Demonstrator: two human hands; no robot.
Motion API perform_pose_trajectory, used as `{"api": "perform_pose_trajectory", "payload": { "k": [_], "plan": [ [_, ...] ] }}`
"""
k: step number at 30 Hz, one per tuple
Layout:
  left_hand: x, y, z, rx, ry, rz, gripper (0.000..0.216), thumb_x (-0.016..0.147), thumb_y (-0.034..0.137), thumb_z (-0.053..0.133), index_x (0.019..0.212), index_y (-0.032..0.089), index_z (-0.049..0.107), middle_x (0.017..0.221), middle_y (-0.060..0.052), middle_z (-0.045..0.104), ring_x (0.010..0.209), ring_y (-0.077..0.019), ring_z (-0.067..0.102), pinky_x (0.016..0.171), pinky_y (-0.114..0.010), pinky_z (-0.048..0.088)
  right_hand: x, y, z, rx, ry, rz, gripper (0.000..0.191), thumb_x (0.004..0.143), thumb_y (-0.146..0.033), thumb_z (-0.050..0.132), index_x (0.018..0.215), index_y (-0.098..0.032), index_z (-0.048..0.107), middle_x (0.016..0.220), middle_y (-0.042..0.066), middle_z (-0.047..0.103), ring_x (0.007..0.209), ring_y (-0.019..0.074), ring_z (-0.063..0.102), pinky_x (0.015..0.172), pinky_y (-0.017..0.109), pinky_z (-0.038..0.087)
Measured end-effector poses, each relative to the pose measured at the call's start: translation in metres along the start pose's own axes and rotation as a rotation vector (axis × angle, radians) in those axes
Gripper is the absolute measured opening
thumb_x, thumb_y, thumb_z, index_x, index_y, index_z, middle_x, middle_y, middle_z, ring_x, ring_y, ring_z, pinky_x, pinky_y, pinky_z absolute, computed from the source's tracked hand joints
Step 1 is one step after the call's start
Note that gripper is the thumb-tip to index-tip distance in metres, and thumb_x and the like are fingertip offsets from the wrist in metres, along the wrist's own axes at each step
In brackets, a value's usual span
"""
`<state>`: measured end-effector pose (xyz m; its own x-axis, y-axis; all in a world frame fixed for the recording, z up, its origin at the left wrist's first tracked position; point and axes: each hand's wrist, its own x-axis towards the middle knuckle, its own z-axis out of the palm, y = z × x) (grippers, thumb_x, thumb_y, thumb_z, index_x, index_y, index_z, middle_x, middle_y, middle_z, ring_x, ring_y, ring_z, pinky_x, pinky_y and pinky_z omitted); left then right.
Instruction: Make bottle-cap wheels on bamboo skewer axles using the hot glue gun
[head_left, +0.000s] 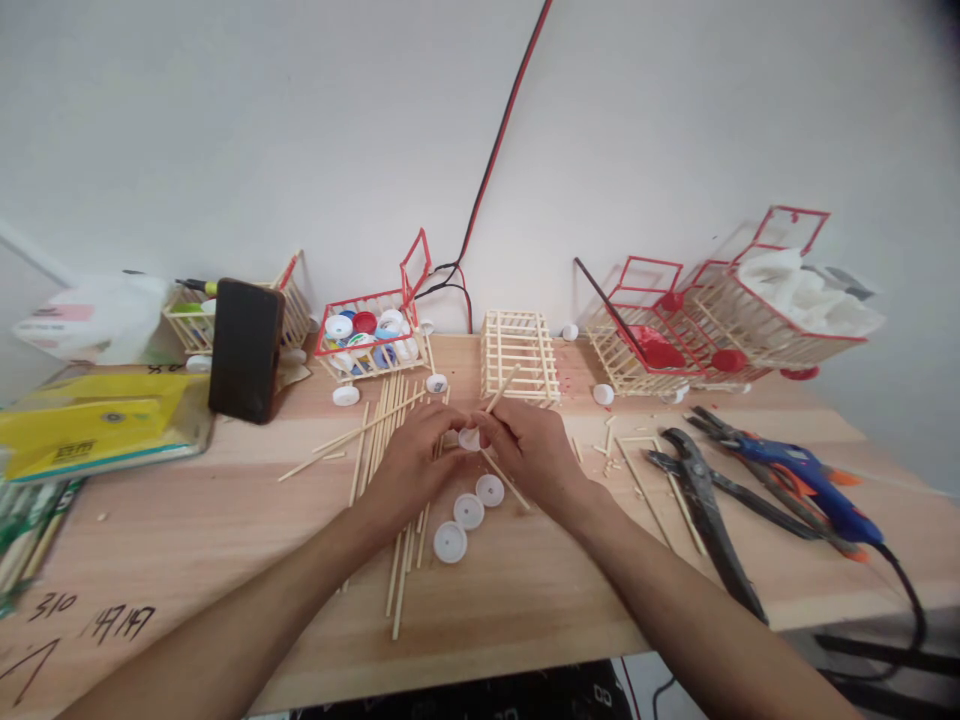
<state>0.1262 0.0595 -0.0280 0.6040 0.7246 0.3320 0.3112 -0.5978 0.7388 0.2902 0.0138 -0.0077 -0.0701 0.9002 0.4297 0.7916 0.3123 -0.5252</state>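
Between my two hands is a white bottle cap (469,439), with a thin wooden stick (501,390) meeting it. My left hand (420,445) pinches the cap from the left side. My right hand (534,445) has its fingers closed round the stick, close to the cap; whether the tip passes through the cap is hidden. Below my hands, three white caps (469,511) lie in a slanting row on the table. Loose wooden sticks (386,420) are spread under and beside my left hand. Behind my hands stands a plain stick basket frame (519,352).
A small stick cart (367,335) full of caps stands back left, behind a phone (246,350). Red-trimmed carts (637,345) line the wall at right. Pliers (709,520) and a blue glue gun (806,480) lie on the right. A yellow packet (105,425) lies left.
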Motion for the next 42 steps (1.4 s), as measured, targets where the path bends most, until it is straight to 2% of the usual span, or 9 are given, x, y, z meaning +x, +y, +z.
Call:
{"api": "perform_pose_trajectory", "payload": {
  "k": [20, 25, 29, 42],
  "plan": [
    [0.0005, 0.0058, -0.0010, -0.001, 0.010, -0.038, 0.022, 0.079, 0.018, 0.063, 0.101, 0.021, 0.061, 0.101, -0.003, 0.066, 0.097, -0.0201, 0.056, 0.087, -0.038, 0.043, 0.0011, -0.0001, -0.0017, -0.011, -0.011, -0.003, 0.029, 0.091, -0.027, 0.048, 0.065, -0.018, 0.055, 0.059, -0.001, 0.058, 0.055, 0.0101, 0.052, 0.055, 0.021, 0.034],
    [0.0012, 0.0042, -0.0014, -0.008, 0.010, 0.007, 0.033, 0.077, 0.020, 0.067, 0.109, 0.022, 0.058, 0.107, -0.003, 0.064, 0.100, -0.0199, 0.055, 0.088, -0.036, 0.043, 0.0020, -0.0006, -0.0027, 0.003, 0.011, 0.001, 0.029, 0.092, -0.028, 0.048, 0.067, -0.018, 0.057, 0.061, -0.001, 0.062, 0.057, 0.0103, 0.054, 0.057, 0.021, 0.035],
    [0.0013, 0.0006, -0.0007, -0.002, -0.005, -0.002, 0.038, 0.076, 0.021, 0.068, 0.113, 0.023, 0.057, 0.103, -0.003, 0.064, 0.095, -0.0198, 0.056, 0.086, -0.036, 0.044, 0.0017, -0.0011, -0.0030, 0.006, 0.006, 0.003, 0.028, 0.092, -0.028, 0.048, 0.069, -0.018, 0.059, 0.062, 0.000, 0.063, 0.057, 0.0105, 0.055, 0.057, 0.021, 0.036],
    [0.0006, 0.0012, -0.0030, 0.046, 0.033, 0.014, 0.023, 0.077, 0.018, 0.067, 0.100, 0.022, 0.066, 0.102, -0.003, 0.069, 0.099, -0.0213, 0.060, 0.092, -0.041, 0.043, -0.0009, -0.0015, -0.0026, 0.019, 0.021, -0.035, 0.031, 0.093, -0.029, 0.046, 0.065, -0.019, 0.056, 0.062, 0.000, 0.061, 0.057, 0.0103, 0.055, 0.057, 0.021, 0.036]
  ]
}}
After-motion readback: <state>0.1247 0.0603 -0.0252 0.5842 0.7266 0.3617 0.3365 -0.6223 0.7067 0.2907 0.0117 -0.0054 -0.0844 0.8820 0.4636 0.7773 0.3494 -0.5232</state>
